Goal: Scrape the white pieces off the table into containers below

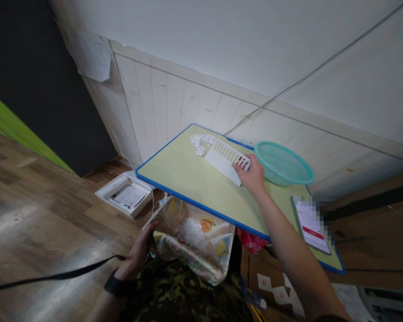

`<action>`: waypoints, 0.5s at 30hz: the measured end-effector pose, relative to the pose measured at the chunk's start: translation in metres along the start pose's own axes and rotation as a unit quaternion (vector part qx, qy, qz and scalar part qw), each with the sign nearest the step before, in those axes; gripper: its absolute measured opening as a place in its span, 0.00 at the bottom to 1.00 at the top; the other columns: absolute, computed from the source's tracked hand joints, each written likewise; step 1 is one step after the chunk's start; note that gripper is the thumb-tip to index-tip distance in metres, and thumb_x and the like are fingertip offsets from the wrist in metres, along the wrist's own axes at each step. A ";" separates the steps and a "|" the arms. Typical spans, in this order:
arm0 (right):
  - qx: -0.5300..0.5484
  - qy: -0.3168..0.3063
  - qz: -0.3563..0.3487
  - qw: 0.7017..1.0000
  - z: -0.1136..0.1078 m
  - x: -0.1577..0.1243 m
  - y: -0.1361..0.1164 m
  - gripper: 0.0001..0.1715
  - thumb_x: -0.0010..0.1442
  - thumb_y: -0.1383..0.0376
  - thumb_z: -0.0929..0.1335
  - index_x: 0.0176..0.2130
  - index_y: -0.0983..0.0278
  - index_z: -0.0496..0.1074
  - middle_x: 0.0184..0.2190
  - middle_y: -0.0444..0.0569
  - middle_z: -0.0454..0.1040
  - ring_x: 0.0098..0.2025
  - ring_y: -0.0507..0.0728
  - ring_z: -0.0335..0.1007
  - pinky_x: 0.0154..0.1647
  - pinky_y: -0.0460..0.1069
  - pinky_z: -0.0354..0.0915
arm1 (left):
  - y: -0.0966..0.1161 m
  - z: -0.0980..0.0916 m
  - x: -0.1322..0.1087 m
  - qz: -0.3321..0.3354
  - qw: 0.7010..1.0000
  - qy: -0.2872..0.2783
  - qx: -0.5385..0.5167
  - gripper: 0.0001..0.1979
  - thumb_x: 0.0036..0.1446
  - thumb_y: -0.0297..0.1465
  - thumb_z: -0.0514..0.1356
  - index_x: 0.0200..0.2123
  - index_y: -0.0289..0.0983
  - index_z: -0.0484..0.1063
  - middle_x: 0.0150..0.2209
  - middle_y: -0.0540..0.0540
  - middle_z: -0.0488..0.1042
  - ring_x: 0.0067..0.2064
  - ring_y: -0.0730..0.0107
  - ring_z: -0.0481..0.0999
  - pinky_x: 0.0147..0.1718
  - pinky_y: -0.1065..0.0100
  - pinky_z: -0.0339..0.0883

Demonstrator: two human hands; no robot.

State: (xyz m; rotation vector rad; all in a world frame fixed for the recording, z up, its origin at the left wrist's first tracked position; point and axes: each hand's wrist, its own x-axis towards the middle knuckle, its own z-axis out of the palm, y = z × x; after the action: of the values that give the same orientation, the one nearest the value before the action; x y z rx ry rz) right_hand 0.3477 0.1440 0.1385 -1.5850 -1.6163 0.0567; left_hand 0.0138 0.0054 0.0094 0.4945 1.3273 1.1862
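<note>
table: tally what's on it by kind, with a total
slotted tray: 1
teal basket: 1
pile of white pieces: 1 (pieces too small to count)
sheet: 1
total: 4

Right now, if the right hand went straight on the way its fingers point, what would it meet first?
The right hand rests on the white slotted tray; past it, the line probably leads to the heap of small white pieces, though depth is unclear.

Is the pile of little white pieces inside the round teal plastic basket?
No, the little white pieces lie on the yellow-green table, left of the basket.
</note>
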 end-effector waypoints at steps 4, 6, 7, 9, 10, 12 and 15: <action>0.021 -0.012 0.014 1.000 0.007 -0.005 -0.001 0.19 0.52 0.52 0.71 0.40 0.61 0.70 0.29 0.46 0.75 0.29 0.57 0.68 0.32 0.50 0.63 | -0.002 -0.003 0.003 -0.006 1.000 -0.015 -0.005 0.18 0.41 0.44 0.68 0.33 0.38 0.81 0.31 0.43 0.81 0.40 0.46 0.77 0.36 0.56 0.68; 0.055 -0.037 0.027 0.997 0.010 -0.003 -0.001 0.19 0.52 0.51 0.71 0.37 0.62 0.72 0.29 0.47 0.76 0.28 0.57 0.68 0.31 0.50 0.63 | -0.003 -0.005 0.004 -0.009 1.000 -0.021 0.006 0.18 0.41 0.44 0.67 0.33 0.38 0.81 0.32 0.42 0.81 0.40 0.46 0.77 0.36 0.55 0.68; 0.070 -0.040 0.031 0.996 0.012 -0.001 -0.001 0.19 0.52 0.50 0.70 0.36 0.63 0.73 0.29 0.48 0.76 0.28 0.57 0.68 0.30 0.50 0.63 | -0.004 -0.006 0.005 -0.007 1.000 -0.028 0.010 0.18 0.42 0.44 0.67 0.33 0.38 0.81 0.32 0.42 0.81 0.40 0.46 0.77 0.36 0.55 0.68; 0.084 -0.024 0.029 0.996 0.015 0.007 -0.003 0.20 0.53 0.50 0.70 0.35 0.64 0.74 0.30 0.49 0.77 0.29 0.57 0.69 0.31 0.50 0.63 | -0.005 -0.007 0.006 0.002 0.999 -0.049 0.010 0.19 0.43 0.45 0.66 0.35 0.39 0.81 0.34 0.42 0.81 0.41 0.45 0.77 0.37 0.55 0.68; 0.081 -0.012 0.021 0.996 0.018 0.012 -0.005 0.20 0.53 0.50 0.70 0.36 0.64 0.75 0.30 0.49 0.77 0.29 0.57 0.69 0.31 0.50 0.63 | -0.005 -0.008 0.006 0.008 0.998 -0.054 0.009 0.19 0.44 0.45 0.66 0.36 0.39 0.82 0.34 0.42 0.82 0.42 0.45 0.77 0.37 0.55 0.68; 0.064 0.001 0.000 0.998 0.023 0.021 -0.009 0.20 0.54 0.51 0.70 0.36 0.65 0.76 0.29 0.49 0.77 0.29 0.57 0.69 0.32 0.50 0.62 | -0.006 -0.011 0.007 0.017 0.999 -0.044 0.019 0.20 0.44 0.46 0.65 0.36 0.39 0.82 0.35 0.42 0.82 0.42 0.45 0.76 0.38 0.55 0.68; 0.046 -0.015 -0.016 0.999 0.031 0.028 -0.013 0.19 0.53 0.52 0.71 0.35 0.65 0.77 0.27 0.47 0.76 0.28 0.57 0.69 0.30 0.50 0.61 | -0.008 -0.017 0.010 0.033 0.998 -0.020 0.058 0.20 0.45 0.47 0.64 0.36 0.39 0.81 0.34 0.43 0.81 0.42 0.47 0.76 0.38 0.56 0.67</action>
State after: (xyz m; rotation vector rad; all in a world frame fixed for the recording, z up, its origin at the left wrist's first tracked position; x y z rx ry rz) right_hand 0.3239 0.1806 0.1407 -1.4955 -1.6374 0.1357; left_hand -0.0004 0.0057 -0.0060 0.6467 1.3594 1.1519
